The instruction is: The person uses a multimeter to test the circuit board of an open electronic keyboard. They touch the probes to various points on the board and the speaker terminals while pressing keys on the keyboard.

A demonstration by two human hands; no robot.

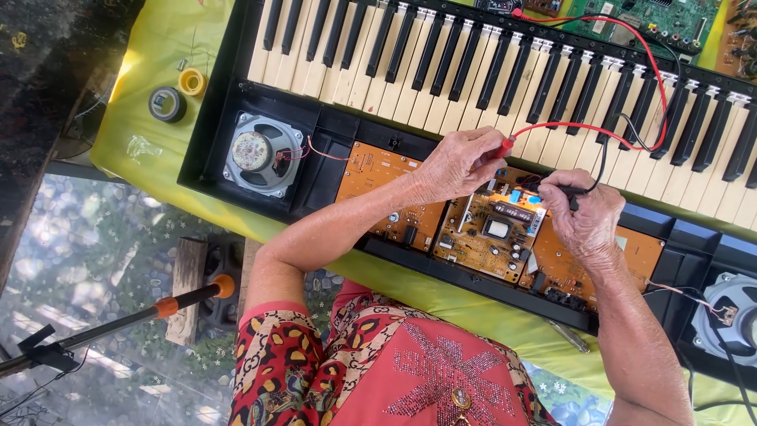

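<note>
Probes: left hand (461, 162) pinches a red probe (505, 146), fingers closed around its handle; right hand (583, 213) is closed on a black probe (573, 201), mostly hidden under the fingers. Both tips sit over the board (493, 229) near the middle of the opened keyboard (331, 130); exact contact points are hidden by the hands. Board is orange-brown, flat, crowded with small parts, a white square block and blue components; glare makes the upper part hard to read. Red lead (583, 125) and black lead (603, 158) loop over the keys (473, 71) toward the far edge, their ends cut off. Round grey speaker (258, 154) with a metal cone sits in the keyboard's left end; a second speaker (733, 312) at the right end is cut by the frame. Yellow-green cloth (169, 162) covers the table. Two tape rolls, black (167, 103) and yellow (192, 81), lie near its far left corner. Green board (662, 20) at the far edge is partly cut off.
</note>
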